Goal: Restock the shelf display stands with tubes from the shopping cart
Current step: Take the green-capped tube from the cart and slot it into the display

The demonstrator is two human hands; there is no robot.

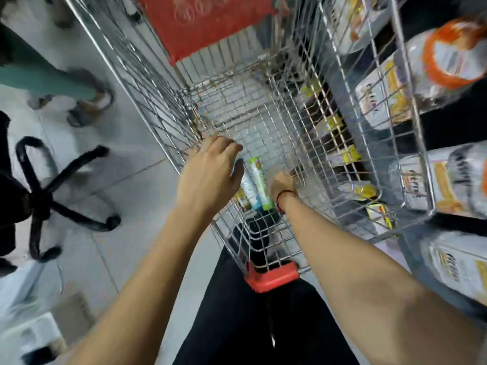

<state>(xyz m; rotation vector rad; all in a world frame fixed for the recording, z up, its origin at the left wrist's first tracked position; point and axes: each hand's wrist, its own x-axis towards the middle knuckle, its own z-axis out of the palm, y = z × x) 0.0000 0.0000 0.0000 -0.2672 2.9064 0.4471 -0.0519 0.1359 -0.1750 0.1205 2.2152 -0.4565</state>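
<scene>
The wire shopping cart [263,106] fills the middle of the view, seen from above. Two tubes lie side by side on its floor at the near end: a green and white tube [259,181] and a white tube with a blue cap [247,189]. My left hand [210,169] hovers just over the left tube with its fingers spread and nothing in it. My right hand [284,184] reaches deep into the cart, right beside the green tube; its fingers are partly hidden, so its hold is unclear.
Wire shelf racks [411,122] with bagged goods stand close on the right. A black office chair base [44,196] sits on the tiled floor at left. Another person's legs and sandals [87,101] are at upper left. A red flap [208,25] covers the cart's far end.
</scene>
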